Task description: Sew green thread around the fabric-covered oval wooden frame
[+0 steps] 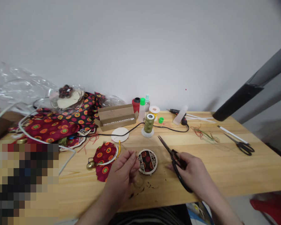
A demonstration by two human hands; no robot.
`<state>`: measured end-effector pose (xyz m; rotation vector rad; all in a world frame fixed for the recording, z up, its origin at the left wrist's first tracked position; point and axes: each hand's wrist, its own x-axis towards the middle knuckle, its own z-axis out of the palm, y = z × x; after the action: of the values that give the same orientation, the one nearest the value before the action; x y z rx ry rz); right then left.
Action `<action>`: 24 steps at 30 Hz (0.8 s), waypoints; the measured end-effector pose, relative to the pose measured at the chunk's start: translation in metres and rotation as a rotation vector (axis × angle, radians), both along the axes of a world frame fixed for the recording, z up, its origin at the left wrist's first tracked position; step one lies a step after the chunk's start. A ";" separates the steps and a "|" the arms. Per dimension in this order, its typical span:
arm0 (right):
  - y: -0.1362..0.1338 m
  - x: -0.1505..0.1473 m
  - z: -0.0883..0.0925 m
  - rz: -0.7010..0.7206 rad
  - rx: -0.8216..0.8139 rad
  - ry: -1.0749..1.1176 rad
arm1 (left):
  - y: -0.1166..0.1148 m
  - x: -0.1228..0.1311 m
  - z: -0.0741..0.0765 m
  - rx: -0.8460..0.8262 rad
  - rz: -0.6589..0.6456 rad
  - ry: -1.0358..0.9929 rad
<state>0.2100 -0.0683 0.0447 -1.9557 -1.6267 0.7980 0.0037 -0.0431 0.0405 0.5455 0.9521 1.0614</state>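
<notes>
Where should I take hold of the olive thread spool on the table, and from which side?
Wrap your fingers around the wound barrel of the olive thread spool, coming from the front, the side nearest you. It stands upright on a white base, leaving the barrel free to grip, and the black cable runs behind it, so a front approach should avoid catching it.

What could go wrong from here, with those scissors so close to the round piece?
The black scissors in the right hand point just past the round lattice-framed fabric piece, so a slip might nick its fabric or frame. The left hand is also close to the blades, so its fingers might get caught. Dark snippets lie near the piece and might cling to it.
</notes>
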 end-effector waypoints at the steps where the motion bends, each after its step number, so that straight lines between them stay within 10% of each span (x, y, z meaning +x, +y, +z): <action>1: 0.002 0.004 -0.001 -0.035 0.000 -0.159 | 0.000 0.000 0.000 -0.009 0.003 -0.007; 7: 0.006 0.028 -0.002 -0.080 -0.120 -0.547 | 0.001 -0.002 -0.003 0.000 -0.007 -0.052; 24: 0.002 0.056 -0.009 -0.088 -0.183 -0.612 | -0.001 -0.002 -0.005 0.013 0.005 -0.045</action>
<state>0.2658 -0.0663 0.0359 -2.5566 -1.8175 0.3304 0.0018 -0.0437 0.0359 0.5282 0.9083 1.0801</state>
